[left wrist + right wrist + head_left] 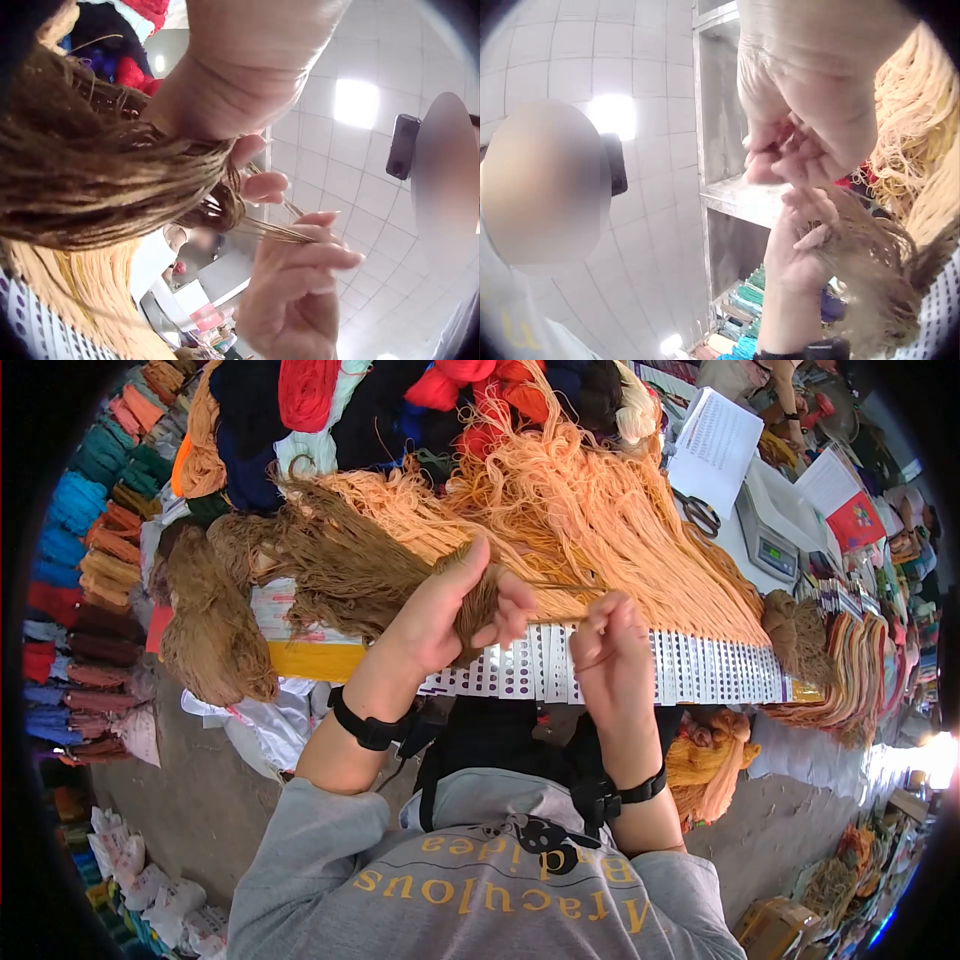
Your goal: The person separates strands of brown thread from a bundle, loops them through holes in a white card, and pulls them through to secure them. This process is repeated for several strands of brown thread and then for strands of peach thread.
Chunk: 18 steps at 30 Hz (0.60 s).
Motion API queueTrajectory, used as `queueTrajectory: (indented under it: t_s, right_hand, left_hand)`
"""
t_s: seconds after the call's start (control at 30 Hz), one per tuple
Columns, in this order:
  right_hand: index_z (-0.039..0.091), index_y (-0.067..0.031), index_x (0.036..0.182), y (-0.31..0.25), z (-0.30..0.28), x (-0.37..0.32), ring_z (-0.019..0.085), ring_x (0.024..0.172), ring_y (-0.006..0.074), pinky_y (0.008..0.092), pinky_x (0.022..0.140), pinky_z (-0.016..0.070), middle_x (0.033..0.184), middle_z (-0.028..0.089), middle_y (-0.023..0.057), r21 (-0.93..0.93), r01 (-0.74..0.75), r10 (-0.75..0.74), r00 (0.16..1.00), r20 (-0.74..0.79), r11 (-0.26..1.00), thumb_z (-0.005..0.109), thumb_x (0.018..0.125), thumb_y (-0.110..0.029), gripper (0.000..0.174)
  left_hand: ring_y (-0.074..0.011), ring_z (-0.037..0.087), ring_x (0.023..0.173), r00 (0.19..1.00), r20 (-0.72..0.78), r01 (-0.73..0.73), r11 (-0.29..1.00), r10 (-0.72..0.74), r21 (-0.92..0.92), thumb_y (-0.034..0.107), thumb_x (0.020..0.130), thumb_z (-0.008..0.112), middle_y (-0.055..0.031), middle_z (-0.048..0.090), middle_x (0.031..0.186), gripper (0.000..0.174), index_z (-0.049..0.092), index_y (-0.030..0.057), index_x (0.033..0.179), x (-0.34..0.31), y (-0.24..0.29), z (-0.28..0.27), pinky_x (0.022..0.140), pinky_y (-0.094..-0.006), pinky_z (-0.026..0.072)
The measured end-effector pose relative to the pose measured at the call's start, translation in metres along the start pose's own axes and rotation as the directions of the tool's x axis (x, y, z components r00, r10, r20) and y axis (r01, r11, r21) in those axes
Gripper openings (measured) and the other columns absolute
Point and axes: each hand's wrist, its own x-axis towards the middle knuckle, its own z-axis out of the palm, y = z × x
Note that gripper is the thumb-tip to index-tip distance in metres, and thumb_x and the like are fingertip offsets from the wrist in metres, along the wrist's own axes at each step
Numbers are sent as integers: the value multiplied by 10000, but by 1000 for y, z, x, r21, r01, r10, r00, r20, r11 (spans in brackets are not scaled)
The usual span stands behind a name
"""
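A thick bundle of brown yarn (345, 565) lies across the left of the table, its near end gripped in my left hand (440, 615). From that end, a few thin strands stretch sideways to my right hand (615, 660), whose fingertips pinch them. In the left wrist view the strands (274, 229) run taut between both hands, and the yarn loops round the left fingers. The right wrist view has the right hand (817, 105) close above the left hand (799, 251), with brown yarn (877, 262) hanging beside them.
Peach yarn (620, 530) spreads over the table beyond the hands, above a row of white perforated cards (700, 670). Another brown hank (210, 620) hangs at the left edge. Scissors (697, 515), a paper sheet (712, 448) and a scale (775, 525) are at the right.
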Motion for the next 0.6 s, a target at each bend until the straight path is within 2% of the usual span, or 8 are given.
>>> queueTrajectory:
  t_s: [0.07,0.1,0.17,0.2,0.23,0.33,0.37,0.6]
  right_hand:
    - [566,-21,898,-1,-10,7,522,626,103,219,572,417,813,551,52,-36,20,-24,993,-114,999,501,943,-168,167]
    - [578,-13,911,0,-6,7,525,618,100,215,567,415,811,559,50,-252,7,-31,996,-89,968,513,936,-155,158]
    - [602,2,938,8,6,2,530,601,93,208,556,412,806,575,46,-638,-8,-27,999,-46,770,535,923,-129,148]
    - [607,11,946,12,15,0,532,596,92,206,551,412,799,579,43,-657,-6,-28,999,-41,754,546,912,-108,138]
    - [613,19,954,16,25,0,534,590,92,205,546,412,792,584,39,-676,-2,-29,999,-35,737,557,902,-88,131]
    - [597,33,967,20,27,1,529,587,89,205,534,422,791,579,35,-670,-25,4,999,-32,742,582,882,-45,117]
    - [590,32,964,19,27,1,528,588,89,205,538,423,805,576,38,-663,-40,16,999,-42,747,578,887,-50,114]
    - [549,2,924,16,21,-2,533,613,95,208,576,439,870,538,42,-592,77,-68,997,38,802,546,914,-72,75]
  left_hand:
    - [-182,604,801,981,-194,-24,999,29,27,440,988,270,-132,639,946,572,581,-26,1097,1,4,28,676,-285,467]
    - [-195,609,887,956,-289,-33,999,44,41,437,989,265,-141,634,1021,574,572,-27,1127,2,3,40,753,-309,484]
    - [-203,561,1019,964,-247,-54,984,95,168,413,993,270,-136,585,1143,552,542,-29,1180,5,-2,44,858,-336,453]
    - [-207,537,1085,968,-222,-63,971,115,229,401,995,273,-134,560,1204,543,527,-30,1206,5,-4,46,910,-350,438]
    - [-185,544,1037,981,-167,-59,967,103,250,369,998,300,-103,562,1197,506,511,-29,1227,6,-8,42,824,-331,468]
    - [-161,556,964,987,-153,-2,948,54,319,353,999,314,-97,569,1174,484,505,-24,1235,6,-10,49,749,-312,471]
    - [-148,559,902,990,-141,5,966,32,257,348,1000,312,-94,568,1164,479,490,-21,1249,6,-11,45,688,-294,461]
    - [-199,577,954,993,-108,-40,999,39,-5,340,1001,299,-134,537,1222,479,466,-23,1264,11,-9,40,758,-329,492]
